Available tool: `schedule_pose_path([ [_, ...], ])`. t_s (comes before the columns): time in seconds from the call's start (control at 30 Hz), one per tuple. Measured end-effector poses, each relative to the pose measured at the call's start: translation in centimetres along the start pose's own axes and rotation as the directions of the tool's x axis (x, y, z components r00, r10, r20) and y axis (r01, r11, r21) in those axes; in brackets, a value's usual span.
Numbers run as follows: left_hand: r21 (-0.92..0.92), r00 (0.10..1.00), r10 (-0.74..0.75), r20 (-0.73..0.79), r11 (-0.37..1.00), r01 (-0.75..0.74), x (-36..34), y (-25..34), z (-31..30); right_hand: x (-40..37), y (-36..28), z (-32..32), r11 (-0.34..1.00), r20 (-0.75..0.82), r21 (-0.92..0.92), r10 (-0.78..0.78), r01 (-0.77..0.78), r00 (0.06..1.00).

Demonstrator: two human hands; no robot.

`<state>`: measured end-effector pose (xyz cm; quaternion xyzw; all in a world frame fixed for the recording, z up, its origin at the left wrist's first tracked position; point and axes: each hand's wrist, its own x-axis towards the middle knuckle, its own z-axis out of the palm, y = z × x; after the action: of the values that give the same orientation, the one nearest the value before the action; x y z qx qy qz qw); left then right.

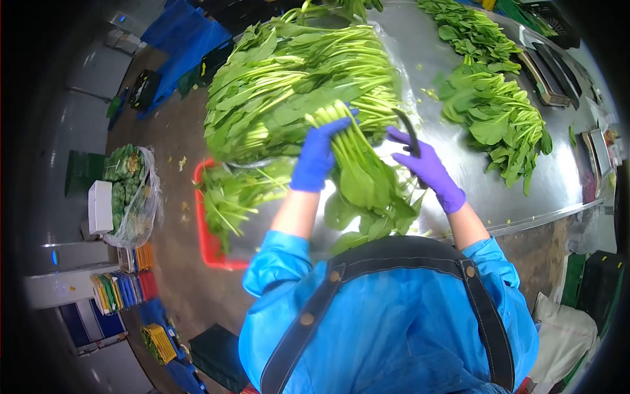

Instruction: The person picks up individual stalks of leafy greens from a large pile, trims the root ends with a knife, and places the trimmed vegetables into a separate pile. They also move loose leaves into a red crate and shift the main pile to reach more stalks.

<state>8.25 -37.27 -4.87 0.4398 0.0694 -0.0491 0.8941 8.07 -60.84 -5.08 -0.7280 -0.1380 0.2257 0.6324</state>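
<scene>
My left hand point(315, 157), in a blue-purple glove, is closed around the stems of a bunch of leafy greens point(361, 177). The pale stem ends point up and away from me, while the leaves hang toward my apron. Just right of the bunch, my right hand point(430, 167), also gloved, grips a dark curved knife point(412, 134). Its tip points up toward the large heap of greens point(295, 85), apart from the held stem ends. Part of the knife's handle is hidden by my fingers.
The heap lies on clear plastic on a metal table point(453, 177). Left of my hands is a red crate point(205, 230) with loose leaves. More greens point(499, 125) lie at the right, near black-edged trays point(554, 75). A plastic bag of vegetables point(131, 190) stands farther left.
</scene>
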Motion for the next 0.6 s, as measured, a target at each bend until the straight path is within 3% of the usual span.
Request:
schedule_pose_path([
  [0.07, 0.016, 0.995, -0.059, -0.076, 0.998, 0.061, 0.8, -1.0, 1.9, 0.7, 1.5, 0.6, 0.991, 0.001, -0.002, -0.137, 0.137, 0.991],
  [0.13, -0.012, 0.992, -0.119, -0.051, 0.993, 0.118, 2.0, -2.9, 2.2, 0.4, 1.1, 1.1, 0.998, 0.019, -0.048, -0.028, 0.028, 0.999],
  [0.2, -0.142, 0.986, -0.134, -0.098, 0.983, 0.119, 3.1, -4.7, 2.9, 0.0, 1.9, 1.8, 0.949, -0.036, -0.251, -0.207, 0.192, 0.978],
  [0.27, -0.171, 0.965, -0.232, -0.125, 0.963, 0.21, 3.2, -5.1, 4.7, -0.4, 2.6, 1.5, 0.973, -0.084, -0.215, -0.105, 0.084, 0.991],
  [0.3, -0.22, 0.958, -0.271, -0.099, 0.944, 0.245, 4.0, -6.2, 4.4, -0.4, 3.5, 1.3, 0.987, -0.146, -0.084, -0.145, 0.134, 0.979],
  [0.33, -0.212, 0.966, -0.258, -0.007, 0.945, 0.251, 4.3, -7.3, 3.7, -0.6, 4.3, 0.5, 0.987, -0.176, -0.093, -0.148, 0.133, 0.973],
  [0.4, -0.263, 0.921, -0.389, 0.027, 0.886, 0.382, 4.6, -7.1, 5.7, -1.0, 4.5, -1.0, 0.976, -0.112, 0.215, -0.014, 0.038, 0.994],
  [0.47, -0.265, 0.951, -0.293, 0.094, 0.914, 0.308, 5.4, -8.4, 5.8, -1.2, 5.1, -2.8, 0.949, -0.141, 0.307, -0.025, 0.068, 0.99],
  [0.5, -0.298, 0.931, -0.233, 0.28, 0.901, 0.315, 5.7, -8.8, 5.6, -1.3, 5.7, -4.2, 0.91, -0.16, 0.415, 0.059, 0.013, 0.985],
  [0.53, -0.212, 0.95, -0.232, 0.208, 0.938, 0.276, 5.7, -9.4, 5.3, -1.5, 6.1, -5.7, 0.854, -0.168, 0.518, 0.144, -0.037, 0.975],
  [0.6, -0.082, 0.957, -0.246, 0.154, 0.962, 0.26, 4.4, -8.3, 6.7, -2.2, 5.1, -9.0, 0.755, -0.283, 0.651, 0.151, 0.074, 0.947],
])
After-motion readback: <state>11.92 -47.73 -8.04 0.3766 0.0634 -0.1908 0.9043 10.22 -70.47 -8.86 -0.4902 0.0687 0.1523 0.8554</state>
